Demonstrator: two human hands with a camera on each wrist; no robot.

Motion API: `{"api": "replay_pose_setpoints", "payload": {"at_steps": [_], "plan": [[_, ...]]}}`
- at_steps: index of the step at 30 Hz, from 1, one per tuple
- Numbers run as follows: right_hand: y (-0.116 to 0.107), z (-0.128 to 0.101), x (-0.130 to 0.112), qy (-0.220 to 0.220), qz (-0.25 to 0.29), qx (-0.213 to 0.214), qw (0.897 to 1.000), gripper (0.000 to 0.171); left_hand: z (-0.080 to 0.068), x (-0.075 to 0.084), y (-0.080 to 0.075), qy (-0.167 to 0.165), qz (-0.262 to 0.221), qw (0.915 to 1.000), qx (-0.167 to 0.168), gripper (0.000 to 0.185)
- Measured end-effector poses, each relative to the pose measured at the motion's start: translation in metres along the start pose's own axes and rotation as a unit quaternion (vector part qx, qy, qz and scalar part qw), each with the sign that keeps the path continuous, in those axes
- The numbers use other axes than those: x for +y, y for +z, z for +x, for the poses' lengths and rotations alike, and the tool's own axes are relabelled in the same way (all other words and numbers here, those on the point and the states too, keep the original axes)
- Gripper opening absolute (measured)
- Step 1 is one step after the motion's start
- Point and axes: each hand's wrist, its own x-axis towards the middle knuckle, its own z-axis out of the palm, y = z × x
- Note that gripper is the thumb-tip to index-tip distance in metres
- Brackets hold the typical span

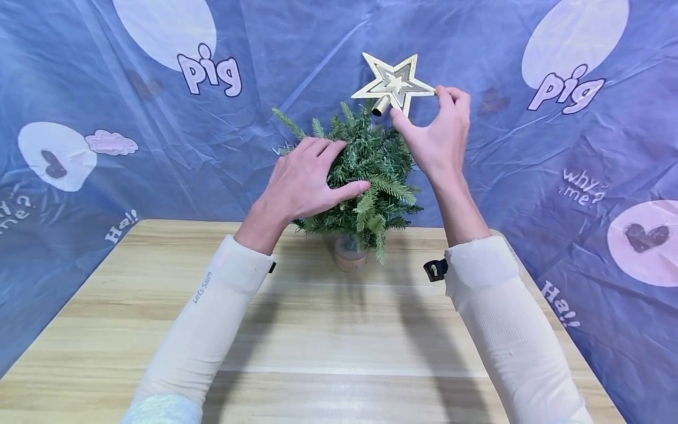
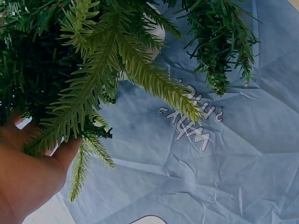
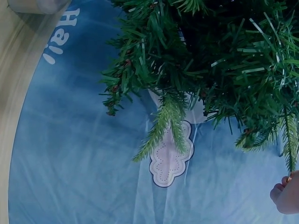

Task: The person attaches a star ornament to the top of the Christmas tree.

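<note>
A small green artificial tree stands in a little pot at the far edge of the wooden table. My left hand grips the tree's branches on its left side, thumb across the front. In the left wrist view the palm lies among the needles. My right hand pinches a gold star topper by its right and lower points, just above the tree's tip. The star's gold tube socket points down-left at the treetop. The right wrist view shows branches and one fingertip.
A blue printed sheet with "pig", "Ha!!" and heart patches hangs behind and around the table. The wooden tabletop stretches toward me between both sleeved forearms.
</note>
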Motion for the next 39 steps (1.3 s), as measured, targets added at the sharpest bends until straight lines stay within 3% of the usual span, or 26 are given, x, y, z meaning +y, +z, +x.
{"api": "replay_pose_setpoints", "payload": {"at_steps": [9, 25, 39], "plan": [[0.006, -0.004, -0.008, 0.002, -0.026, 0.0, 1.0, 0.092, -0.003, 0.0, 0.002, 0.001, -0.002, 1.0, 0.0, 0.102], [0.008, -0.014, -0.006, -0.101, -0.062, 0.047, 0.992, 0.086, -0.005, -0.002, 0.003, 0.004, -0.001, 0.9999, 0.013, 0.102], [0.009, -0.014, 0.004, -0.109, -0.039, 0.041, 0.992, 0.087, -0.005, 0.0, 0.004, -0.005, 0.003, 0.9999, 0.012, 0.103]]}}
